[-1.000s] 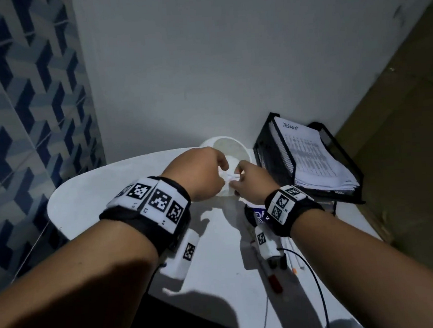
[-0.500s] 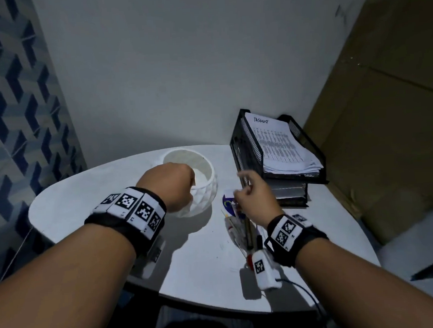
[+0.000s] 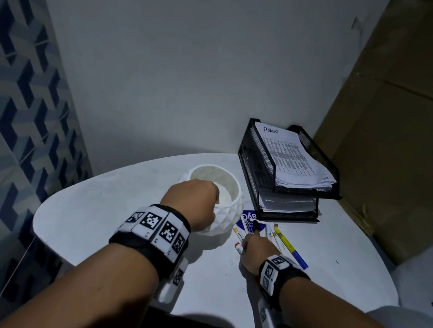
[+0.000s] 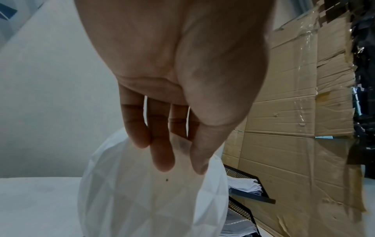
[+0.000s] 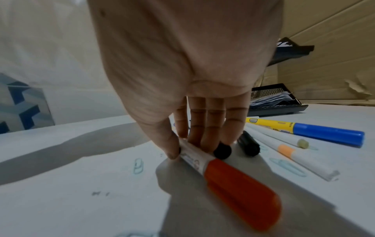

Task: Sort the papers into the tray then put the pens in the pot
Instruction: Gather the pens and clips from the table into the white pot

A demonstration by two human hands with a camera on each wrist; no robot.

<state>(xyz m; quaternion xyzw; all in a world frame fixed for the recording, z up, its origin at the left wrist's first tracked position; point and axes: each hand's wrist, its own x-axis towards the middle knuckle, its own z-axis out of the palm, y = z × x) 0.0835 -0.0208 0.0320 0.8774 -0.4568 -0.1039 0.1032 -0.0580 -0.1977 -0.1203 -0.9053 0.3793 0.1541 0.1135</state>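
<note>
Pens (image 5: 233, 174) under right hand (image 5: 182, 72), beside pot (image 3: 223, 201).

Down at the white table (image 5: 81, 184) the right hand (image 5: 188, 77) reaches into a loose spread of pens. Its thumb and fingers (image 5: 211, 128) close around the white barrel of a red-capped marker (image 5: 233, 181), which lies on the tabletop with its cap pointing toward the wrist. Just beside it are two black pens (image 5: 248, 145), then two white pens (image 5: 292, 155) and a yellow pen with a blue cap (image 5: 316, 131). Paper clips (image 5: 138, 166) lie scattered nearby. Behind stands a black mesh tray (image 5: 278, 102) holding papers (image 5: 270, 98), against cardboard (image 5: 328, 67).
</note>
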